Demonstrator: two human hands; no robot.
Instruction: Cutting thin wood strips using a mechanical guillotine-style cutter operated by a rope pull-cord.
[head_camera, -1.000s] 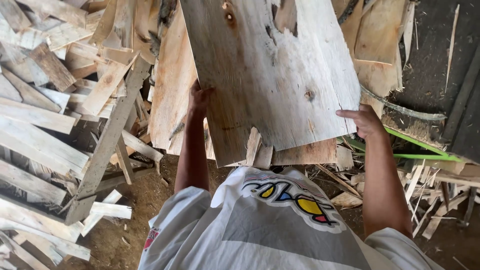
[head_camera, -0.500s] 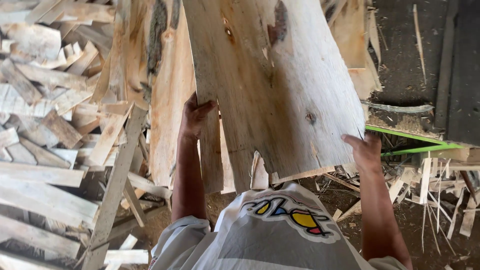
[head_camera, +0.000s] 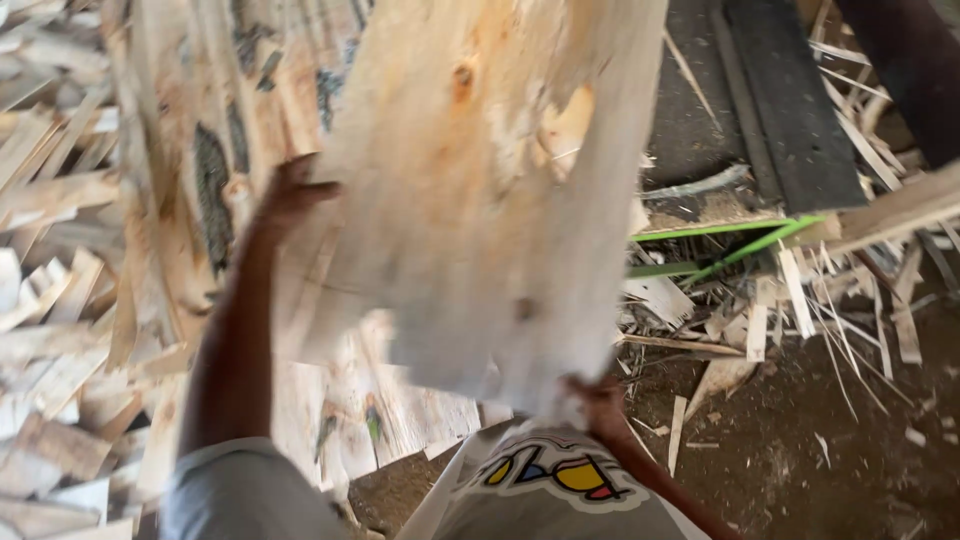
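I hold up a large, pale sheet of thin wood veneer (head_camera: 480, 210) with knots and ragged edges; it fills the middle of the head view and is blurred by motion. My left hand (head_camera: 290, 195) grips its left edge, arm raised. My right hand (head_camera: 597, 397) grips its lower right corner, close to my chest. My light shirt with a coloured print (head_camera: 550, 475) shows at the bottom.
More veneer sheets (head_camera: 200, 160) stand behind on the left, beside a heap of pale wood offcuts (head_camera: 50, 300). On the right lie dirt ground with splinters and strips (head_camera: 800, 300), green straps (head_camera: 730, 245) and dark planks (head_camera: 790, 110).
The sheet has swung left and tilted, now blurred. My left hand rose higher along its edge, and my right hand came down and in toward my chest.
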